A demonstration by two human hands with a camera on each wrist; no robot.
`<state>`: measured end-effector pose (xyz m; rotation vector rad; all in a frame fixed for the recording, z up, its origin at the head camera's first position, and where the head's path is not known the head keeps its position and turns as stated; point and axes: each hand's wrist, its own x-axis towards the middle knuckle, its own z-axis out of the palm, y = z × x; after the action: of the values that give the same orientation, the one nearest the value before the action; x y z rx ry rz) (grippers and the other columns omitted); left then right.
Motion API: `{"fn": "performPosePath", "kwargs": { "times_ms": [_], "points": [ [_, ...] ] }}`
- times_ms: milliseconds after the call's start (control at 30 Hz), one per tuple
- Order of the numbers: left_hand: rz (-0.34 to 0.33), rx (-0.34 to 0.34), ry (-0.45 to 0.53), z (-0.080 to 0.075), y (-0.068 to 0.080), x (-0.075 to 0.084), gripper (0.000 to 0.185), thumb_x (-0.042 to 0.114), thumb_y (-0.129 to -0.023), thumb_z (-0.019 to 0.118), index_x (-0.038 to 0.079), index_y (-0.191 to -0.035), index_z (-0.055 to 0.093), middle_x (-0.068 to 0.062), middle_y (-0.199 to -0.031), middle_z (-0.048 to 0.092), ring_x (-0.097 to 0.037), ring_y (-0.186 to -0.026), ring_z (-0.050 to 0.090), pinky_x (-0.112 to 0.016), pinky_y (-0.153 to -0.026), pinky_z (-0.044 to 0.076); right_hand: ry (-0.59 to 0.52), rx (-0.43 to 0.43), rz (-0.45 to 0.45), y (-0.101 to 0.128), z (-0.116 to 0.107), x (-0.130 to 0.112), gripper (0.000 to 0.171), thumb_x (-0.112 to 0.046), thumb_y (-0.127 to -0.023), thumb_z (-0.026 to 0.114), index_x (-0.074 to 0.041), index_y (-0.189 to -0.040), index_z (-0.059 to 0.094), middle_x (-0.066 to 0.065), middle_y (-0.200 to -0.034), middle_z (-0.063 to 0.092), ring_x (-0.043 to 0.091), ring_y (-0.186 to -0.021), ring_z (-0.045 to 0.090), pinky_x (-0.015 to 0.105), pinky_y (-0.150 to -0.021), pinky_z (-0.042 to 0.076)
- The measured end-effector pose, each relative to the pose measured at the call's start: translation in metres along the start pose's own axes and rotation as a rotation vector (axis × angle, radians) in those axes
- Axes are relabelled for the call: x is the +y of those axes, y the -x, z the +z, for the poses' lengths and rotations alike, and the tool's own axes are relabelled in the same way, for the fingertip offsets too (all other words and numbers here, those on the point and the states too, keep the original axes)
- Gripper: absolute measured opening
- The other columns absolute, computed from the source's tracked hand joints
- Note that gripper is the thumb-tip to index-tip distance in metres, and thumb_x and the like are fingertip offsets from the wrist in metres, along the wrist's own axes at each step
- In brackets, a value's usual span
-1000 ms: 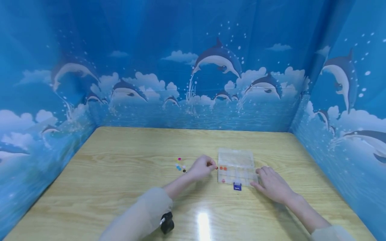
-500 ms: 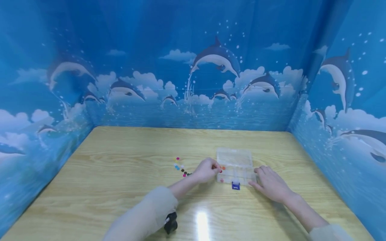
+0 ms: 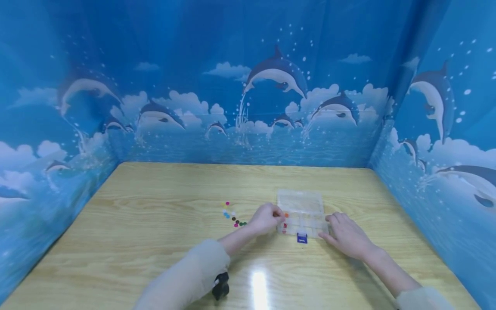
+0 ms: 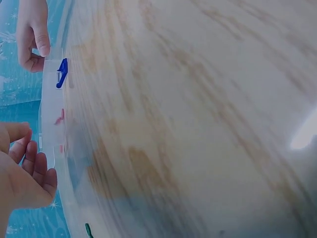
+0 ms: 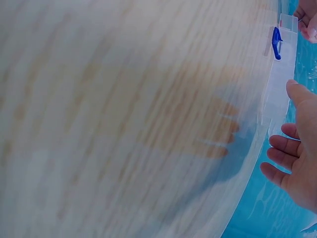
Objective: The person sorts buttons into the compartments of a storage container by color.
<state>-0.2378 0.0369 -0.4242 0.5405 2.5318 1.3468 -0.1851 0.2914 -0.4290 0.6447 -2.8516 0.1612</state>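
the clear compartment box (image 3: pixel 301 213) sits right of the bench's (image 3: pixel 155 241) middle, lid open, blue latch (image 3: pixel 302 237) toward the near edge. the left hand (image 3: pixel 267 218), fingers curled, seems to be dropping a bead at the box's left side, though whether it pinches one i cannot tell. the right hand (image 3: pixel 346 234) rests spread, steadying the box's right end. loose beads (image 3: pixel 232 215) lie leftward; next calls for fetching another.

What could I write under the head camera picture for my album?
Left hand reaches over a clear box; right hand rests beside it.
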Motion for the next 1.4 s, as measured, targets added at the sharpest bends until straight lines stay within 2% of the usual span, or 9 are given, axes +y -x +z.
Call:
{"fn": "performPosePath", "kwargs": {
  "times_ms": [300,667,833,1033,1200,1400],
  "points": [
    [0.018,0.023,-0.043,-0.010,0.003,-0.003,0.007,0.016,-0.084,0.066,0.010,-0.087,0.068,0.004,-0.079,0.058,-0.009,-0.071,0.052,-0.022,-0.061,0.045,0.000,-0.007,0.008,-0.001,0.000,0.000,0.049,-0.032,-0.085,0.065,0.009,-0.108,0.055,0.020,-0.102,0.056,0.035,-0.096,0.054,0.048,-0.084,0.044],
    [0.035,0.100,-0.121,-0.036,0.008,-0.015,0.010,0.018,-0.085,0.065,0.008,-0.085,0.067,-0.002,-0.090,0.058,-0.016,-0.081,0.052,-0.030,-0.070,0.044,-0.002,-0.003,0.005,0.001,-0.001,0.001,0.048,-0.031,-0.084,0.067,0.010,-0.106,0.056,0.019,-0.098,0.056,0.033,-0.092,0.054,0.047,-0.083,0.045],
    [0.004,0.155,-0.137,-0.052,0.012,-0.025,0.011,0.019,-0.085,0.066,0.008,-0.086,0.066,-0.003,-0.088,0.057,-0.016,-0.077,0.050,-0.031,-0.066,0.043,-0.004,0.004,0.002,0.002,-0.001,0.000,0.047,-0.031,-0.083,0.067,0.009,-0.105,0.056,0.019,-0.098,0.056,0.033,-0.091,0.054,0.047,-0.082,0.045],
    [-0.057,0.176,-0.122,-0.069,0.019,-0.039,0.011,0.016,-0.086,0.065,0.006,-0.090,0.065,-0.004,-0.089,0.056,-0.017,-0.077,0.050,-0.031,-0.064,0.043,-0.011,0.001,0.004,0.002,0.001,0.000,0.047,-0.031,-0.083,0.066,0.009,-0.106,0.056,0.019,-0.099,0.056,0.034,-0.093,0.054,0.048,-0.084,0.044],
    [-0.095,0.224,-0.122,-0.084,0.020,-0.046,0.010,0.014,-0.085,0.065,0.005,-0.090,0.065,-0.004,-0.087,0.057,-0.017,-0.077,0.051,-0.030,-0.065,0.044,-0.013,-0.001,-0.002,0.001,0.001,0.000,0.048,-0.031,-0.083,0.066,0.009,-0.106,0.056,0.019,-0.100,0.056,0.034,-0.094,0.054,0.048,-0.084,0.044],
    [-0.103,0.284,-0.099,-0.103,0.018,-0.057,0.010,0.011,-0.085,0.064,0.003,-0.090,0.065,-0.005,-0.083,0.059,-0.019,-0.076,0.053,-0.032,-0.069,0.046,-0.007,0.009,-0.005,-0.001,0.000,0.000,0.050,-0.031,-0.083,0.067,0.011,-0.107,0.055,0.020,-0.098,0.056,0.034,-0.091,0.054,0.048,-0.083,0.044]
  ]
}}
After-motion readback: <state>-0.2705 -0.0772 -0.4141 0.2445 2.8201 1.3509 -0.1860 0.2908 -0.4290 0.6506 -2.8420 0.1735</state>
